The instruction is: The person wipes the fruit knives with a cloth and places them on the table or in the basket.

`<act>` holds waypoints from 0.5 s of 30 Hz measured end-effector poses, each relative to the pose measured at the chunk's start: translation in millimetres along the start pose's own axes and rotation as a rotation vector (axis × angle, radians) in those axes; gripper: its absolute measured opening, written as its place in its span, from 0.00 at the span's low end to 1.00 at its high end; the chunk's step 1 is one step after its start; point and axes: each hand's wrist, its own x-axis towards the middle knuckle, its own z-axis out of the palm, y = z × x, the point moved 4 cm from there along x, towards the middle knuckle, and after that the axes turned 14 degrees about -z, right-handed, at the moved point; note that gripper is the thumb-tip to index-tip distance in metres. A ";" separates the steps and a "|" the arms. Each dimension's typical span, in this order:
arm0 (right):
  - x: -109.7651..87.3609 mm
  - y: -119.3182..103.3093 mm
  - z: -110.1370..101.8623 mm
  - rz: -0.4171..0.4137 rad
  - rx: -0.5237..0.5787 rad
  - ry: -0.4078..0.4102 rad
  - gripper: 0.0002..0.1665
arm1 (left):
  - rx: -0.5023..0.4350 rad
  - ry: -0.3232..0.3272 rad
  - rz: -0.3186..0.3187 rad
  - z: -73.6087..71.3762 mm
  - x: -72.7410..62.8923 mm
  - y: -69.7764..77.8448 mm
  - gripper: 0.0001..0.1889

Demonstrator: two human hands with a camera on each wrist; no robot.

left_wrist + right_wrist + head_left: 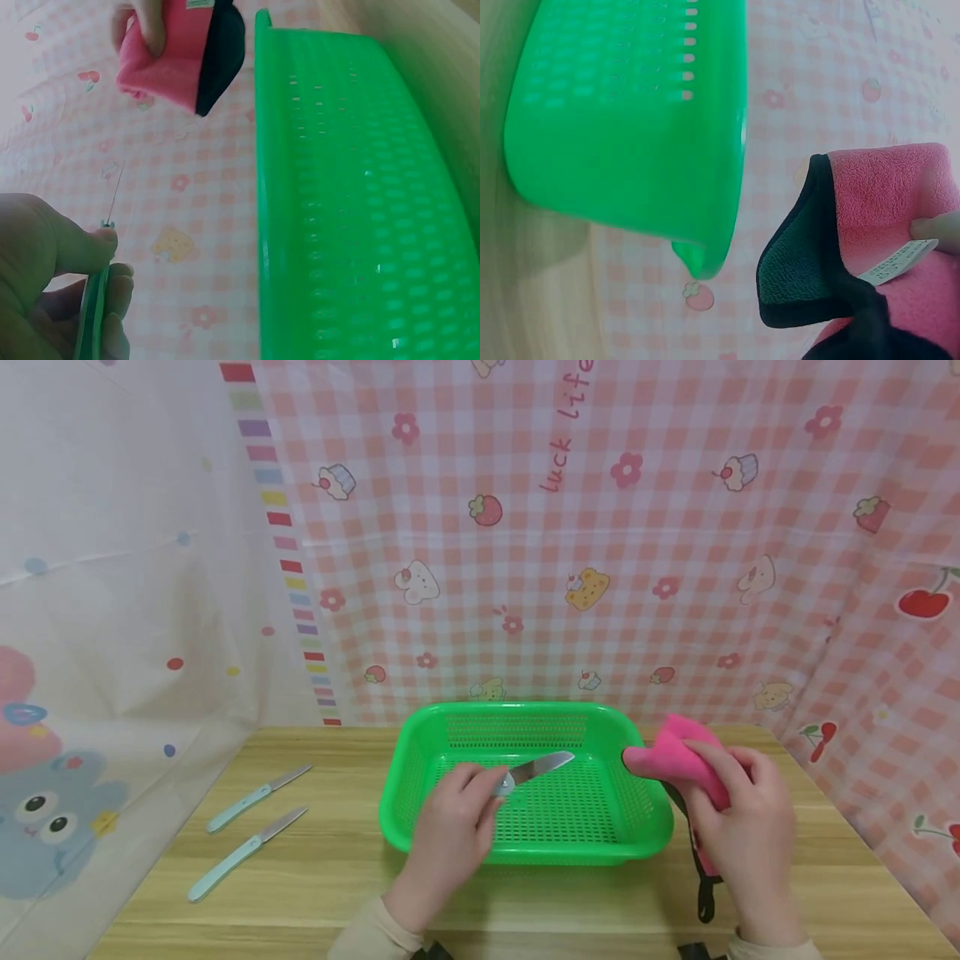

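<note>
My left hand (453, 822) grips the pale green handle of a small knife (542, 767), its blade pointing right over the green basket (525, 853). In the left wrist view the thumb lies along the knife handle (91, 315), and the thin blade shows edge-on. My right hand (750, 827) holds a bunched pink cloth (678, 752) at the basket's right rim. Dark edging, a dark underside and a white tag (898, 261) show on the cloth in the right wrist view. A gap separates the cloth from the blade.
Two more knives lie on the wooden table at the left, an upper knife (251, 802) and a lower knife (236, 864), blades pointing right. A checked cloth curtain (480, 560) hangs behind the table (330, 877), with a white curtain (150, 610) along the left side.
</note>
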 end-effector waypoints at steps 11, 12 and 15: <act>-9.3 16.6 -4.3 0.092 -0.053 -0.021 0.24 | -0.039 -0.142 -0.047 -2.3 28.0 -8.3 0.14; -9.8 17.8 -4.8 0.098 -0.055 -0.021 0.24 | -0.037 -0.165 -0.056 -2.1 32.4 -8.6 0.14; -10.6 20.6 -6.0 0.114 -0.055 -0.022 0.24 | -0.033 -0.239 -0.090 -0.6 47.3 -9.5 0.13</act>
